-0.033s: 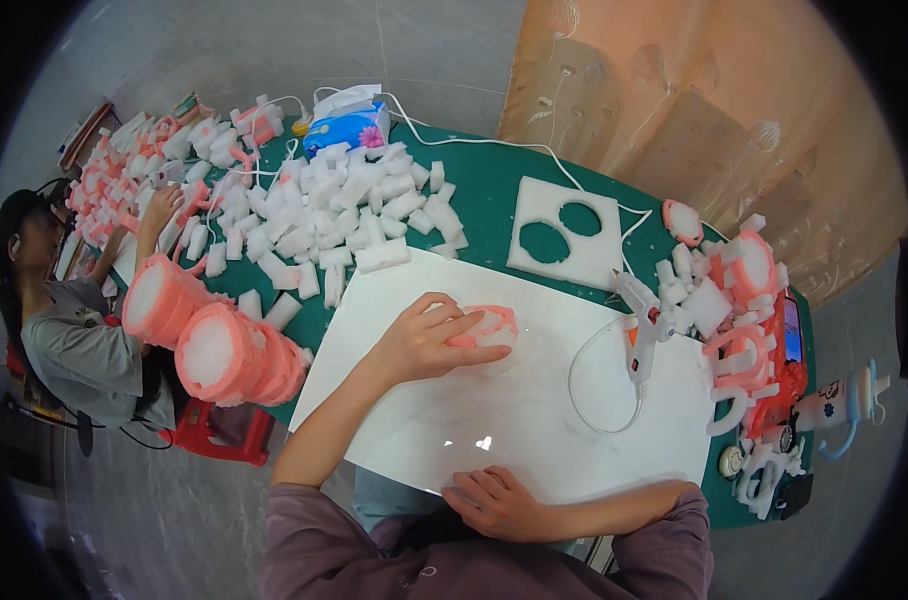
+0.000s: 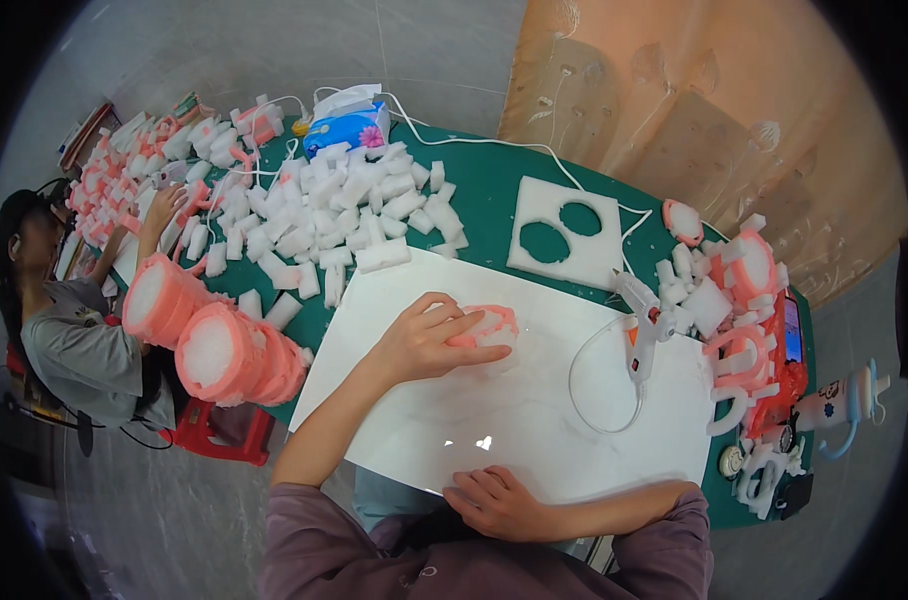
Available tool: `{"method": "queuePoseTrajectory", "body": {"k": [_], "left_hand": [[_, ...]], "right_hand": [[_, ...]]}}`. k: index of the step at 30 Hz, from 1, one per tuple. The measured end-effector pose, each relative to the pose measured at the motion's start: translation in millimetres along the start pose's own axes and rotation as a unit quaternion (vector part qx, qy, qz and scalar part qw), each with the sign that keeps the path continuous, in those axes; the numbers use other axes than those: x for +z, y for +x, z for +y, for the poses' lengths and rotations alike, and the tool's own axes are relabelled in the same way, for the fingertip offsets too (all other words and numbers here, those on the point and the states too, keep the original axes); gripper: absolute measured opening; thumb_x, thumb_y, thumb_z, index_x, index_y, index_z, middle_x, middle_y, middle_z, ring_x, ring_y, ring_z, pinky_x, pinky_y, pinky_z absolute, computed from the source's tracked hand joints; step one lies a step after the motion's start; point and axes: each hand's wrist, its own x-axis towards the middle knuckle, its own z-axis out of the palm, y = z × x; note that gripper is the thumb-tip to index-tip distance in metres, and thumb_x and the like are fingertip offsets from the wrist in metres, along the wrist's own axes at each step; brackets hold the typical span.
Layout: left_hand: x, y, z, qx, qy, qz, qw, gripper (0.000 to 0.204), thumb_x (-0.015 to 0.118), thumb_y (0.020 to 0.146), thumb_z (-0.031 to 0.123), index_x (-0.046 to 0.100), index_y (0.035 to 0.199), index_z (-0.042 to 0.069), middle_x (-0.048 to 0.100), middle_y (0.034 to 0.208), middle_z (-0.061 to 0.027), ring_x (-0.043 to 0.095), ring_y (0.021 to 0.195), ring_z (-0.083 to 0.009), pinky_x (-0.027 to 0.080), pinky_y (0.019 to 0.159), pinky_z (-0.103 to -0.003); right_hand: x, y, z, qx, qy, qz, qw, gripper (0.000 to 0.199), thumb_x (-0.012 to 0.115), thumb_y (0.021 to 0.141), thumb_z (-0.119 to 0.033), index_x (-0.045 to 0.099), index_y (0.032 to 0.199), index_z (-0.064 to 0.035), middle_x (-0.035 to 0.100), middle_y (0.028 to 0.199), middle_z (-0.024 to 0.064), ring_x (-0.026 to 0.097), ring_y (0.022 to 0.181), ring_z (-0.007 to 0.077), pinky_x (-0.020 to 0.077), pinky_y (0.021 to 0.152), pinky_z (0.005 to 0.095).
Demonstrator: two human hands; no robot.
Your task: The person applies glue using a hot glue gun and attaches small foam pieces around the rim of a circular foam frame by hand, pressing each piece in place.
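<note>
Pink foam piece (image 2: 489, 328) remains under unmoved left hand (image 2: 429, 340).

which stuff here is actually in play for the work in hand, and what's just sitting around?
In play:
- left hand, pressing the pink-and-white foam piece
- white board under it
- glue gun, beside it
- right hand, resting at the board's near edge

Lying about:
- white foam blocks
- foam sheet with two round holes
- stacked pink foam discs
- tissue pack

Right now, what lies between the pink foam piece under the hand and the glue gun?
Only bare white board lies between the pink foam piece under the left hand and the glue gun, seen from the head camera.
</note>
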Motion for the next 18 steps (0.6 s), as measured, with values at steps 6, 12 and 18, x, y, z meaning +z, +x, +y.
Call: {"method": "queuePoseTrajectory", "body": {"k": [6,12,18], "left_hand": [[-0.1,-1.0,0.3,0.001,0.000,-0.002,1.000,0.033,0.065,0.062,0.011,0.066,0.089,0.030,0.061,0.102,-0.0031,0.053,0.073,-0.0178,0.045,0.073,-0.029],[0.0,-1.1,0.1,0.000,-0.004,-0.004,1.000,0.034,0.064,0.062,0.011,0.066,0.090,0.030,0.061,0.104,-0.0032,0.053,0.073,-0.0177,0.045,0.074,-0.029],[2.0,-1.5,0.0,-0.001,-0.002,0.002,1.000,0.033,0.064,0.062,0.011,0.066,0.089,0.030,0.061,0.105,-0.0034,0.053,0.073,-0.0171,0.045,0.074,-0.029]], "right_hand": [[-0.3,0.5,-0.6,0.000,-0.003,0.004,1.000,0.033,0.050,0.074,-0.018,0.054,0.104,-0.0052,0.051,0.105,0.0101,0.051,0.088,0.0196,0.0397,0.077,0.0318],[1.3,0.0,-0.6,0.000,-0.010,0.006,1.000,0.031,0.051,0.074,-0.018,0.055,0.101,-0.0055,0.052,0.104,0.0087,0.051,0.088,0.0193,0.0402,0.076,0.0314],[0.9,-0.3,-0.2,0.000,-0.009,0.006,1.000,0.030,0.052,0.073,-0.018,0.055,0.101,-0.0055,0.051,0.104,0.0092,0.051,0.087,0.0194,0.0404,0.076,0.0316]]}}
